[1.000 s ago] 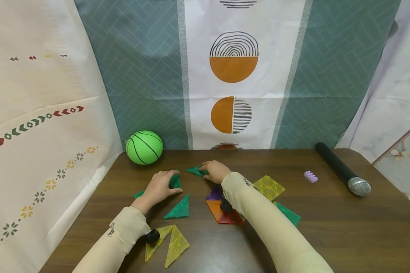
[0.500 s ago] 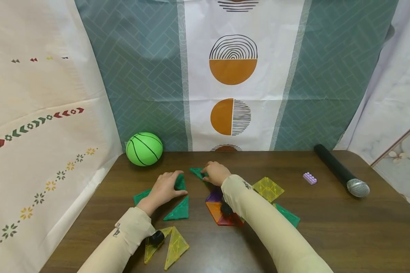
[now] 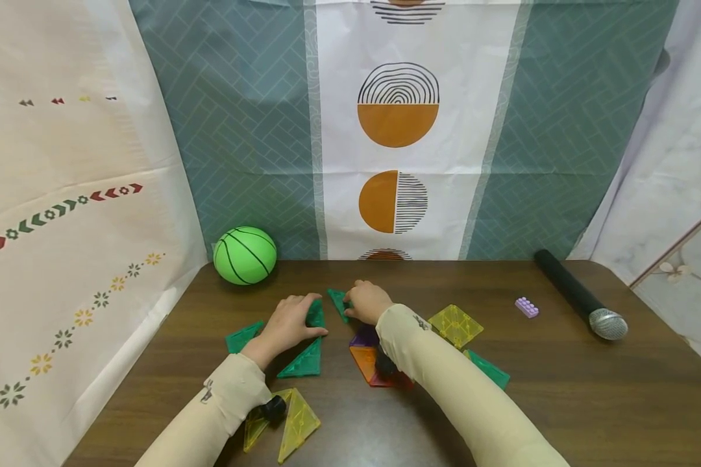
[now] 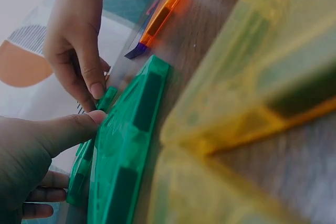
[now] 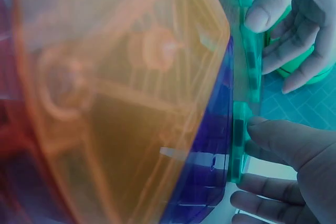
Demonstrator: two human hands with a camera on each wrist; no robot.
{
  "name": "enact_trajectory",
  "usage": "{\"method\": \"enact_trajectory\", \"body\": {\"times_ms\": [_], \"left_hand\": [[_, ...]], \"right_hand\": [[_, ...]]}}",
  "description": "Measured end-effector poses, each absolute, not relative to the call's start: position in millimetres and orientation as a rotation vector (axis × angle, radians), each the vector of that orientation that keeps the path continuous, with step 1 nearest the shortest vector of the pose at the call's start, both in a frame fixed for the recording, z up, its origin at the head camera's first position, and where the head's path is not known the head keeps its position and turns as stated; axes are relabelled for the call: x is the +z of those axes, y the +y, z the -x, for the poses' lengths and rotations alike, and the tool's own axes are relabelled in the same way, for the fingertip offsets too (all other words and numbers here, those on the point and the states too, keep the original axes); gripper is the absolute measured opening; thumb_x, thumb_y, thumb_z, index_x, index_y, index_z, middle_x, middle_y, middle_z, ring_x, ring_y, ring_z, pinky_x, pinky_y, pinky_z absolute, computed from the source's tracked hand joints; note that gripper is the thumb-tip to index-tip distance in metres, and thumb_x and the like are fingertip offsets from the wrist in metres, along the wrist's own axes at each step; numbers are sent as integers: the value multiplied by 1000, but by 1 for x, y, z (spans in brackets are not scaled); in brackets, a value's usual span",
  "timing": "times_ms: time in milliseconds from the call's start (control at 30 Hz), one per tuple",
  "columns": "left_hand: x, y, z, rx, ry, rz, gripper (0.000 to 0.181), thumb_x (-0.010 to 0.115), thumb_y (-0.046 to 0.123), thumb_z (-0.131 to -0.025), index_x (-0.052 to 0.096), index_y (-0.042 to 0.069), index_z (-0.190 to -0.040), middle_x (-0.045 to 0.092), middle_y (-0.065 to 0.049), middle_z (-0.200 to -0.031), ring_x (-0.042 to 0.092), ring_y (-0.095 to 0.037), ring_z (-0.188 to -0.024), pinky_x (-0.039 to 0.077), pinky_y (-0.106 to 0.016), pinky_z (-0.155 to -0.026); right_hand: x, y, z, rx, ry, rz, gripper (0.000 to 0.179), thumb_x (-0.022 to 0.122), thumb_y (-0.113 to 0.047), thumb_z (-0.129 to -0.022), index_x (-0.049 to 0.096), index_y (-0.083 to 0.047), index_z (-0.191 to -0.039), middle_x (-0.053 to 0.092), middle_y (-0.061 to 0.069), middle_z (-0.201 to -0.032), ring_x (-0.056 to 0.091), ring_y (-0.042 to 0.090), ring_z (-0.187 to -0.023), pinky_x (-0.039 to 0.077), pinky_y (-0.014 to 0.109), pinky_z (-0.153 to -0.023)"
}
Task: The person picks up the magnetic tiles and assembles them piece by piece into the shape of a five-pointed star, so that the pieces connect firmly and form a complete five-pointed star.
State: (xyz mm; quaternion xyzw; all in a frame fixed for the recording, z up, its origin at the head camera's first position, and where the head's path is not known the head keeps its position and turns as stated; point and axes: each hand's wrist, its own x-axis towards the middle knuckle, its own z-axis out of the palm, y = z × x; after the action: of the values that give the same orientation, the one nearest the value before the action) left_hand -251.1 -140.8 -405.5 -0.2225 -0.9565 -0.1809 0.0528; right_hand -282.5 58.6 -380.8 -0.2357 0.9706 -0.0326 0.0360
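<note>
left hand (image 3: 286, 322) pinching a green triangle (image 3: 316, 314) on the table (image 3: 596, 402) | right hand (image 3: 369, 302) pinching a second triangle (image 3: 336, 299) just beside it | imo hold both flat, line edges up gently

1 ball (image 3: 245, 255) rear left on table (image 3: 607, 415) | 1 brick (image 3: 527, 307) left of microphone (image 3: 570, 285) | tiles (image 3: 455, 325) left of brick

Orange tile (image 5: 121, 103), purple tile (image 5: 207, 156), right hand (image 5: 310, 161) perhaps pinching green tile (image 5: 240, 140); left hand (image 5: 305, 14) nearby
</note>
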Motion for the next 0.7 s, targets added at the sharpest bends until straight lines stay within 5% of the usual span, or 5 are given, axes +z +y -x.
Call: {"method": "enact_trajectory", "body": {"times_ms": [700], "left_hand": [[-408, -130, 252, -520, -2890, 678, 69, 79, 42, -77, 53, 10, -132, 64, -14, -125, 56, -34, -116, 40, -49, -104]], "right_hand": [[-374, 62, 265, -127, 2946, 779, 30, 68, -32, -89, 72, -16, -115, 64, 7, -109, 61, 23, -101, 53, 36, -92]]}}
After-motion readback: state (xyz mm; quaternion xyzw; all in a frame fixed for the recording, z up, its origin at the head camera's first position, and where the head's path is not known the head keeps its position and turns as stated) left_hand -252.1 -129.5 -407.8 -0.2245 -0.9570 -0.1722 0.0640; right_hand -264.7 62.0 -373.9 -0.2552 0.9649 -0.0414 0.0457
